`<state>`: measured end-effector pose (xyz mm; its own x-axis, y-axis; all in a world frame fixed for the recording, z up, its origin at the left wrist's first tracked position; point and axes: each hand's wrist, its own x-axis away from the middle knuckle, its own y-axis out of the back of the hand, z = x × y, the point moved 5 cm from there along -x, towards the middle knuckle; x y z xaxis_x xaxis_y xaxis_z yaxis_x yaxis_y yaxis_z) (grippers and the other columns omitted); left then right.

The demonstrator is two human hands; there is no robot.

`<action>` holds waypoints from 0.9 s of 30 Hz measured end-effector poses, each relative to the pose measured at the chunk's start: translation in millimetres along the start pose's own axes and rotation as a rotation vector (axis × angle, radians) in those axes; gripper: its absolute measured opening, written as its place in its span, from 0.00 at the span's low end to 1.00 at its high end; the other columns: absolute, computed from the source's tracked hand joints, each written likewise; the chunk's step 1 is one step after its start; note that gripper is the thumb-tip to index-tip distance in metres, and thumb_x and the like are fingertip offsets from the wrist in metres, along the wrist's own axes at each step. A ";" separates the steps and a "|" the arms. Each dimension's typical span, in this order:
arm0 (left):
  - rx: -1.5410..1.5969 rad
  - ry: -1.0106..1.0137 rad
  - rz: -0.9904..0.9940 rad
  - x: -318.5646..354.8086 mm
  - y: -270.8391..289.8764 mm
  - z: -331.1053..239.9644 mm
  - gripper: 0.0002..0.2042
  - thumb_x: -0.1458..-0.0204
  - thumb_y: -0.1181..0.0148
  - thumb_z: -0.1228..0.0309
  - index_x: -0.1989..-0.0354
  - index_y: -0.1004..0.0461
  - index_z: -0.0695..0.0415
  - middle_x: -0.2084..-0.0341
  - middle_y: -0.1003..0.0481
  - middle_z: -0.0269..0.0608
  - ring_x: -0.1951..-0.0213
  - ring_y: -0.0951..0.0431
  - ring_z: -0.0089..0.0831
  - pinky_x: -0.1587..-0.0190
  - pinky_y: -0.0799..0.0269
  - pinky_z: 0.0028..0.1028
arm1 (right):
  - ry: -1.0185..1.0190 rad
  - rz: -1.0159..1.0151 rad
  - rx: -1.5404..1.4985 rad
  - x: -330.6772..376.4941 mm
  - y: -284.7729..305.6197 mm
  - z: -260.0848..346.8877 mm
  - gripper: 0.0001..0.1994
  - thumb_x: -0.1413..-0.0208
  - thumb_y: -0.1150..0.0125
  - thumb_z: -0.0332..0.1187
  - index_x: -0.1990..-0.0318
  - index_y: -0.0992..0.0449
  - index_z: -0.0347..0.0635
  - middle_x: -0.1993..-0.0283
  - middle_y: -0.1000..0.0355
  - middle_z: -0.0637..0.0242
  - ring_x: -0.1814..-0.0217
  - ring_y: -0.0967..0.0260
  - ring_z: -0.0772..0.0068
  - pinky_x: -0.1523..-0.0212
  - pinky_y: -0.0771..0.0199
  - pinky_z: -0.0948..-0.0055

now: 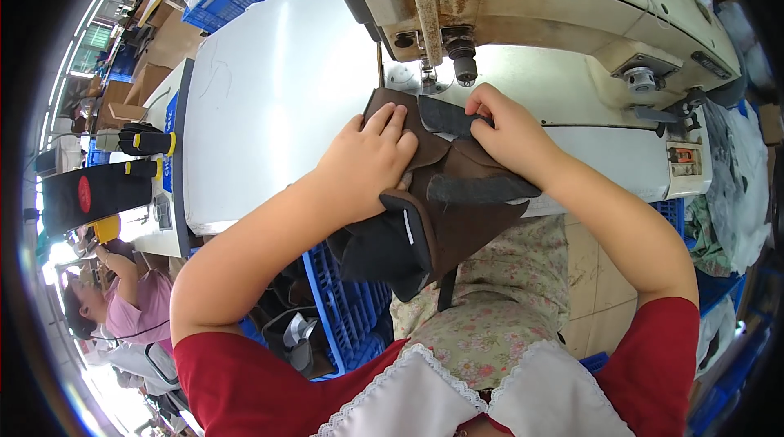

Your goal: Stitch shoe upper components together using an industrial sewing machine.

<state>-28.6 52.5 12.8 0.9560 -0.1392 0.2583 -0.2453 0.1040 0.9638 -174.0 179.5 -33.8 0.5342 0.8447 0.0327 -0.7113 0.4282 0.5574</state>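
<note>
Left hand (pixel 367 153), fingers spread flat on brown fabric piece (pixel 465 229); right hand (pixel 510 133), pinching dark-grey flap (pixel 443 117); misalignment possible if flap slips

Scene is brightly lit, with light thrown from the ceiling strip lights (pixel 82 16) at far left; a pale streak of glare is left on the white tabletop (pixel 269 69), and the background at near left is blown out to white. Left hand (pixel 371 151), right hand (pixel 508 128) and the brown fabric piece (pixel 482 233) are rendered fairly sharp, though detail is swallowed in its black section, and the underside of the sewing machine (pixel 555 8) is shaded. Straight edges are bent by the fisheye, corners are blacked out, colour fringing is seen at the left rim, and background detail there is softened.
</note>
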 end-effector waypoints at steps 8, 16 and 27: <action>-0.009 -0.024 -0.037 0.1 -0.4 4.0 0.34 0.63 0.40 0.70 0.42 0.36 0.68 0.36 0.39 0.64 0.33 0.40 0.53 0.33 0.43 0.44 | 0.044 0.020 0.064 -3.0 -3.6 0.2 0.11 0.48 0.39 0.30 0.59 0.30 0.40 0.62 0.28 0.50 0.58 0.29 0.48 0.56 0.30 0.58; 0.060 -0.069 -0.007 -17.1 -4.8 1.7 0.27 0.58 0.41 0.67 0.48 0.32 0.67 0.39 0.35 0.62 0.34 0.39 0.54 0.33 0.42 0.44 | -0.013 0.058 0.186 -7.3 1.5 -2.7 0.10 0.49 0.38 0.33 0.62 0.29 0.40 0.67 0.25 0.51 0.61 0.26 0.46 0.60 0.29 0.54; 0.082 0.086 -0.047 34.9 0.1 -12.7 0.34 0.61 0.33 0.65 0.43 0.34 0.67 0.34 0.42 0.60 0.32 0.44 0.58 0.36 0.41 0.51 | 0.275 0.218 0.456 -24.8 -26.3 33.3 0.17 0.53 0.35 0.38 0.59 0.28 0.39 0.56 0.26 0.52 0.51 0.29 0.46 0.54 0.28 0.54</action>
<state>6.8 60.2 21.0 0.9761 -0.0571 0.2096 -0.2089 0.0176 0.9778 -153.3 136.6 -21.7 0.2154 0.9765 0.0046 -0.4904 0.1041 0.8653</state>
